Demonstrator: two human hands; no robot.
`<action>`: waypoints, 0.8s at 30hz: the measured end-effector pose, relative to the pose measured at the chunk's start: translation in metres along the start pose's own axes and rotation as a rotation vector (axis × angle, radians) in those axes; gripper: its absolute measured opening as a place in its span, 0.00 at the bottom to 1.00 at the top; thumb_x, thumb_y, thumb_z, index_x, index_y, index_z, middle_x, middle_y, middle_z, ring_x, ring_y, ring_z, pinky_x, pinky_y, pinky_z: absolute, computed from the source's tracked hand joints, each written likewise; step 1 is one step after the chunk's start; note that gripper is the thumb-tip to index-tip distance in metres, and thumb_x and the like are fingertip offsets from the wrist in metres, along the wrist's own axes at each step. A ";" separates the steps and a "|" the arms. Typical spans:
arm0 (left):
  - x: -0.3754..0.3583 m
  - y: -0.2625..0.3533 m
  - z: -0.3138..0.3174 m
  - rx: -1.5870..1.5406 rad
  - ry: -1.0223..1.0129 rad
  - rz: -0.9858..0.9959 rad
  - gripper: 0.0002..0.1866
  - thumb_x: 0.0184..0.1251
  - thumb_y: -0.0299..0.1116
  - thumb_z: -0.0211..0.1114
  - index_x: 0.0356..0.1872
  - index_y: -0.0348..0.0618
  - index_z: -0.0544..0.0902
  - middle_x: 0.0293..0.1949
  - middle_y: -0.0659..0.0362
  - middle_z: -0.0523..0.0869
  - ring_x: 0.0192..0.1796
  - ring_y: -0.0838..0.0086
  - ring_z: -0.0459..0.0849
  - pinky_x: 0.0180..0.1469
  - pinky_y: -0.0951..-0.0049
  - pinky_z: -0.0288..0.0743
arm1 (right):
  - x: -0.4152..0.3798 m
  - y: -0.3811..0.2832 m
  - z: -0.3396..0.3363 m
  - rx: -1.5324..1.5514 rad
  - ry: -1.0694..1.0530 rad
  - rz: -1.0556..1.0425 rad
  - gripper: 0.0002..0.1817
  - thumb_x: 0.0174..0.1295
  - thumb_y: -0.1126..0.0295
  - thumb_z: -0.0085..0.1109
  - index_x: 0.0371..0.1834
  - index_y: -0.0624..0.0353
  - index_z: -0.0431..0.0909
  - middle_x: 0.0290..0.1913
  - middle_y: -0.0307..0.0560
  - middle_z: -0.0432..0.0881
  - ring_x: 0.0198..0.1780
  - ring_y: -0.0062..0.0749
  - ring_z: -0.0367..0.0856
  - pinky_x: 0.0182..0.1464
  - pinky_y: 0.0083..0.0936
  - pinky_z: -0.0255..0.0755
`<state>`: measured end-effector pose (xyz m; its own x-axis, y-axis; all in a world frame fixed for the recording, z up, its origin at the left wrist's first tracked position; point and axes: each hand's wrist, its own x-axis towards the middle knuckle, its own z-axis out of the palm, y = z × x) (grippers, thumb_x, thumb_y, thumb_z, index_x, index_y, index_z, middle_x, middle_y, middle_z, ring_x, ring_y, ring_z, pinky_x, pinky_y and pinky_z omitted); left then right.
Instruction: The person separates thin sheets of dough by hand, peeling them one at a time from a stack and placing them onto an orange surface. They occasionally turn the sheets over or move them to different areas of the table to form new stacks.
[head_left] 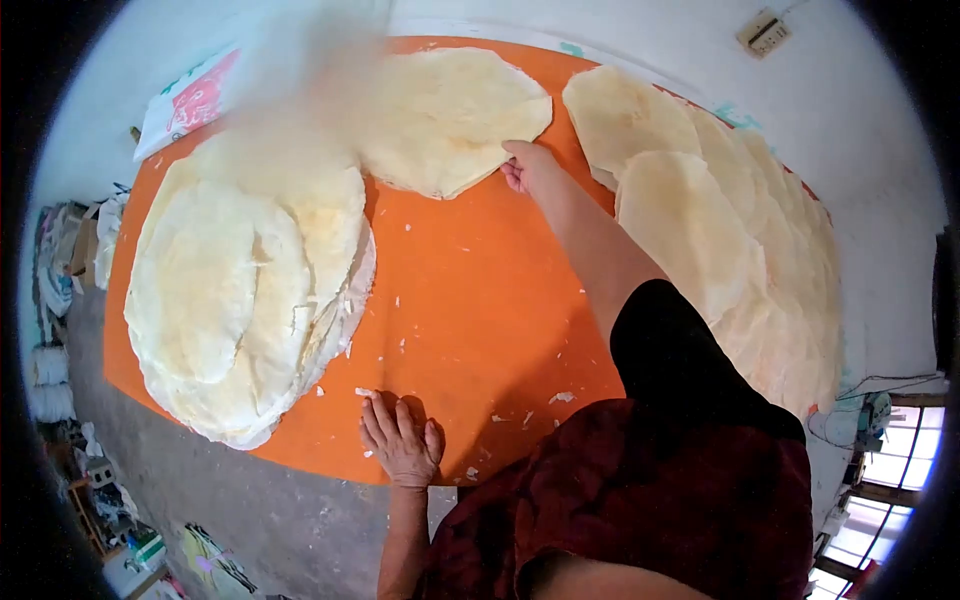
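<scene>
My right hand reaches across the orange table and pinches the near right edge of a thin, pale round flatbread on the far pile. Near the front edge, my left hand lies flat on the tabletop with its fingers apart, holding nothing. A small white scrap is by its fingertips. To the left rises a thick stack of large flatbreads, some with torn edges. A grey blur hides part of that stack and the left side of the far pile.
Overlapping flatbreads spread along the table's right side. A white and pink bag stands at the back left against the wall. Crumbs dot the tabletop. On the wall is a power socket; assorted goods sit on the floor at left.
</scene>
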<state>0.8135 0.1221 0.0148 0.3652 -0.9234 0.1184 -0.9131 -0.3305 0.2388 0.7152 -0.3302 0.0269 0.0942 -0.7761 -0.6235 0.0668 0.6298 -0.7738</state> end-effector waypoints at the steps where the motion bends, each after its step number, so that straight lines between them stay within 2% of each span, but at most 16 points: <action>1: 0.000 0.000 -0.001 -0.002 0.007 0.001 0.26 0.58 0.46 0.49 0.52 0.37 0.65 0.62 0.40 0.57 0.63 0.45 0.54 0.61 0.47 0.44 | -0.007 -0.006 0.012 0.023 0.032 -0.049 0.11 0.52 0.66 0.56 0.37 0.56 0.71 0.36 0.42 0.75 0.36 0.30 0.75 0.36 0.28 0.73; 2: 0.000 0.000 -0.002 -0.005 0.016 0.005 0.26 0.58 0.46 0.50 0.51 0.37 0.66 0.62 0.40 0.57 0.63 0.45 0.54 0.61 0.47 0.44 | -0.021 -0.016 0.023 0.047 0.065 -0.099 0.11 0.52 0.68 0.55 0.38 0.56 0.71 0.36 0.43 0.75 0.37 0.31 0.76 0.36 0.29 0.73; 3: 0.000 0.001 -0.002 -0.009 0.025 0.011 0.26 0.58 0.46 0.50 0.51 0.37 0.66 0.61 0.40 0.57 0.63 0.45 0.54 0.61 0.47 0.44 | -0.038 -0.027 0.028 0.013 0.002 -0.177 0.13 0.52 0.72 0.52 0.42 0.58 0.71 0.40 0.45 0.76 0.39 0.33 0.76 0.39 0.30 0.74; 6: -0.002 0.001 -0.003 -0.039 0.063 0.026 0.25 0.57 0.45 0.51 0.50 0.36 0.68 0.61 0.39 0.59 0.63 0.45 0.54 0.61 0.47 0.46 | -0.091 -0.063 0.043 -0.133 -0.175 -0.432 0.15 0.50 0.77 0.49 0.43 0.66 0.69 0.37 0.49 0.75 0.36 0.37 0.77 0.33 0.28 0.75; 9: -0.003 0.003 -0.008 -0.025 0.120 0.060 0.24 0.57 0.44 0.52 0.49 0.36 0.69 0.61 0.40 0.59 0.62 0.46 0.57 0.59 0.48 0.50 | -0.145 -0.093 0.046 -0.186 -0.298 -0.579 0.15 0.49 0.77 0.49 0.43 0.67 0.69 0.38 0.50 0.75 0.37 0.38 0.77 0.35 0.29 0.76; 12: -0.004 0.006 -0.001 -0.131 0.150 0.136 0.22 0.55 0.40 0.56 0.48 0.35 0.69 0.60 0.40 0.61 0.61 0.45 0.59 0.58 0.50 0.55 | -0.207 -0.117 0.041 -0.112 -0.430 -0.632 0.15 0.50 0.76 0.50 0.42 0.70 0.68 0.38 0.52 0.75 0.38 0.38 0.77 0.36 0.32 0.77; 13: 0.000 0.012 0.002 -0.334 0.174 0.179 0.22 0.55 0.38 0.58 0.48 0.33 0.70 0.55 0.40 0.67 0.56 0.46 0.65 0.55 0.54 0.61 | -0.224 -0.123 0.037 -0.089 -0.466 -0.612 0.15 0.50 0.75 0.51 0.42 0.70 0.69 0.38 0.52 0.75 0.38 0.39 0.77 0.36 0.32 0.77; 14: 0.002 0.026 0.001 -0.599 0.106 0.055 0.22 0.58 0.40 0.57 0.48 0.32 0.71 0.49 0.45 0.73 0.52 0.55 0.71 0.53 0.59 0.64 | -0.238 -0.127 0.031 -0.068 -0.499 -0.589 0.14 0.51 0.75 0.51 0.41 0.70 0.69 0.38 0.53 0.75 0.38 0.39 0.77 0.36 0.32 0.77; 16: 0.012 0.055 -0.010 -1.376 -0.080 -0.259 0.22 0.61 0.43 0.55 0.48 0.33 0.72 0.44 0.51 0.77 0.49 0.65 0.74 0.50 0.66 0.67 | -0.262 -0.132 0.016 -0.074 -0.563 -0.555 0.13 0.52 0.74 0.52 0.40 0.70 0.69 0.38 0.53 0.76 0.38 0.40 0.77 0.37 0.33 0.77; 18: 0.021 0.063 -0.019 -1.646 -0.210 -0.393 0.22 0.61 0.44 0.56 0.47 0.35 0.73 0.44 0.54 0.77 0.48 0.68 0.75 0.50 0.68 0.68 | -0.281 -0.135 -0.009 -0.110 -0.607 -0.534 0.13 0.52 0.74 0.53 0.40 0.68 0.70 0.39 0.53 0.76 0.39 0.42 0.77 0.37 0.34 0.77; 19: 0.019 0.066 -0.022 -1.773 -0.297 -0.468 0.21 0.60 0.45 0.57 0.46 0.36 0.74 0.44 0.55 0.78 0.48 0.69 0.75 0.49 0.70 0.68 | -0.291 -0.134 -0.023 -0.132 -0.565 -0.532 0.12 0.54 0.72 0.53 0.40 0.67 0.70 0.38 0.53 0.76 0.39 0.40 0.77 0.37 0.32 0.77; 22: 0.004 0.061 -0.022 -1.557 -0.442 -0.398 0.20 0.60 0.45 0.58 0.46 0.39 0.74 0.41 0.57 0.79 0.45 0.71 0.76 0.46 0.73 0.69 | -0.312 -0.138 -0.081 -0.051 -0.706 -0.516 0.14 0.51 0.74 0.48 0.41 0.70 0.72 0.39 0.59 0.78 0.41 0.44 0.78 0.45 0.36 0.73; 23: -0.004 0.060 -0.018 -1.565 -0.473 -0.416 0.19 0.60 0.45 0.57 0.44 0.40 0.74 0.40 0.58 0.80 0.44 0.72 0.77 0.46 0.73 0.69 | -0.316 -0.145 -0.104 -0.062 -0.710 -0.526 0.19 0.53 0.76 0.48 0.47 0.75 0.66 0.44 0.58 0.76 0.45 0.43 0.77 0.51 0.35 0.71; 24: -0.012 0.059 -0.013 -1.572 -0.496 -0.429 0.18 0.60 0.45 0.57 0.43 0.41 0.75 0.38 0.58 0.80 0.43 0.73 0.77 0.45 0.73 0.70 | -0.334 -0.142 -0.129 0.012 -0.699 -0.555 0.19 0.53 0.76 0.49 0.47 0.76 0.66 0.45 0.58 0.76 0.46 0.43 0.76 0.51 0.35 0.71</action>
<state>0.7573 0.1163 0.0405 0.1540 -0.8944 -0.4198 0.3863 -0.3366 0.8588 0.5462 -0.1648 0.3307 0.6292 -0.7754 0.0540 0.2934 0.1726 -0.9403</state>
